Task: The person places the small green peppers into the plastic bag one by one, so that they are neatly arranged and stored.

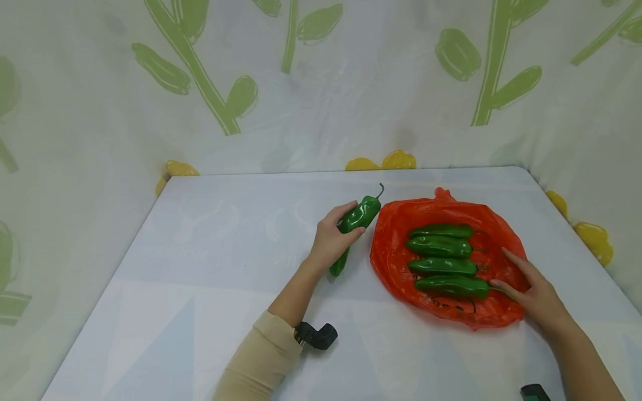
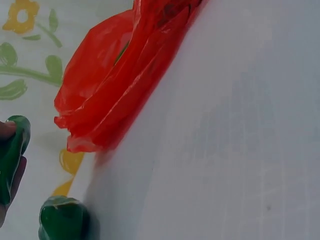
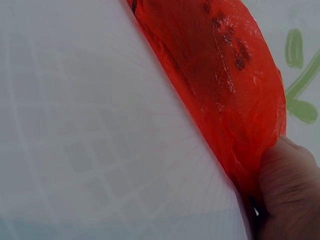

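My left hand grips a glossy green chili pepper above the table, its thin stem pointing up and away. A second green pepper lies on the table below that hand, partly covered by it; in the left wrist view its rounded end shows near the bottom. Several green peppers lie side by side inside a red plastic bag, spread open with its rim rolled down. My right hand rests at the bag's right rim, thumb and fingers spread apart, thumb near the closest pepper's stem.
The bag stands on a white table with a pale blue pattern. A white curtain printed with green leaves and yellow flowers hangs behind the table's far edge. A black wrist device sits on my left wrist.
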`<action>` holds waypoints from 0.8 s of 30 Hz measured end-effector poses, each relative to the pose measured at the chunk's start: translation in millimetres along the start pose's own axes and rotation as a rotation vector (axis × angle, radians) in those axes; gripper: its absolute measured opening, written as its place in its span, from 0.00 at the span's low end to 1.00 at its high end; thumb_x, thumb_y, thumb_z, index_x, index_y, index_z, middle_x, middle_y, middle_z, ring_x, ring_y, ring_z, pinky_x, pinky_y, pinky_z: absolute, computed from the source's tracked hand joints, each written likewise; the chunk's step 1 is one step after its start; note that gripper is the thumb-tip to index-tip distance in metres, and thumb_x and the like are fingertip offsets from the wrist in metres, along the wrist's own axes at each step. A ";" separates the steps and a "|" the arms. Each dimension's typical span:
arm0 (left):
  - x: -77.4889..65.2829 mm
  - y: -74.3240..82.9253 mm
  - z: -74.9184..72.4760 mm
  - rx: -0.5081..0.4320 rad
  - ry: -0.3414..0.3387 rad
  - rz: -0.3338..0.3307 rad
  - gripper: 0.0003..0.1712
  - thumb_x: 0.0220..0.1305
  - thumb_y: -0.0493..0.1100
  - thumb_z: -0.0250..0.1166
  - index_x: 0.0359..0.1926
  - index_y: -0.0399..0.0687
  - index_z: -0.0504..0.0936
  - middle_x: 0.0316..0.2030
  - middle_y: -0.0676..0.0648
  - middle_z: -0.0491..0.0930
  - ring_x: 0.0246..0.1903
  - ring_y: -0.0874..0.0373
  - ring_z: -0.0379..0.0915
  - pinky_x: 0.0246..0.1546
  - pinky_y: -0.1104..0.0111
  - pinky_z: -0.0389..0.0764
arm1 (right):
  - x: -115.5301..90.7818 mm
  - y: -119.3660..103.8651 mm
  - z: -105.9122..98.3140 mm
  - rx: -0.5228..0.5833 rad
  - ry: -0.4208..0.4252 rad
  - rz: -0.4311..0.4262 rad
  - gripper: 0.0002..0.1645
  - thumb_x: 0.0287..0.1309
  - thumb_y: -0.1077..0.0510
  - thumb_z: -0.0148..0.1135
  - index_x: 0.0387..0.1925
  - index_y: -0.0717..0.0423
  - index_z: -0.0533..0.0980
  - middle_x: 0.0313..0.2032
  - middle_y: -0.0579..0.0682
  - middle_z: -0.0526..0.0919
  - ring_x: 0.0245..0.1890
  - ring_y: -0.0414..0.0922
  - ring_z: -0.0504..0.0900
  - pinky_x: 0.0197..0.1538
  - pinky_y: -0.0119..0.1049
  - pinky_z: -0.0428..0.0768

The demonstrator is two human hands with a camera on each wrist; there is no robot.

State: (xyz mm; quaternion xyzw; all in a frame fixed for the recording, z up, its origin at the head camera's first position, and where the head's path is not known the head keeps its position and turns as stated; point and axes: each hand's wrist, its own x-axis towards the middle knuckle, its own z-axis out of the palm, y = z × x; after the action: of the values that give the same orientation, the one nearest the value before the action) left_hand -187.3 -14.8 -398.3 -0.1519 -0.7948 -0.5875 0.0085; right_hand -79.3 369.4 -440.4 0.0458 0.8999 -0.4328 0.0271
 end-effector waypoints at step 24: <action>6.7 23.1 63.7 0.162 -0.282 0.204 0.30 0.61 0.43 0.65 0.65 0.52 0.71 0.58 0.51 0.74 0.57 0.62 0.67 0.55 0.75 0.70 | -2.1 -2.6 0.4 -0.005 -0.007 -0.001 0.48 0.62 0.47 0.59 0.74 0.42 0.42 0.71 0.69 0.40 0.69 0.70 0.35 0.59 0.74 0.44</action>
State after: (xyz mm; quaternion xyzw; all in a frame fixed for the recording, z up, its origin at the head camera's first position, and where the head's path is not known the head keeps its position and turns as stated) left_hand -177.3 52.4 -395.3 -0.3114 -0.8132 -0.4907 -0.0311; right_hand -77.6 367.3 -438.4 0.0440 0.9009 -0.4307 0.0300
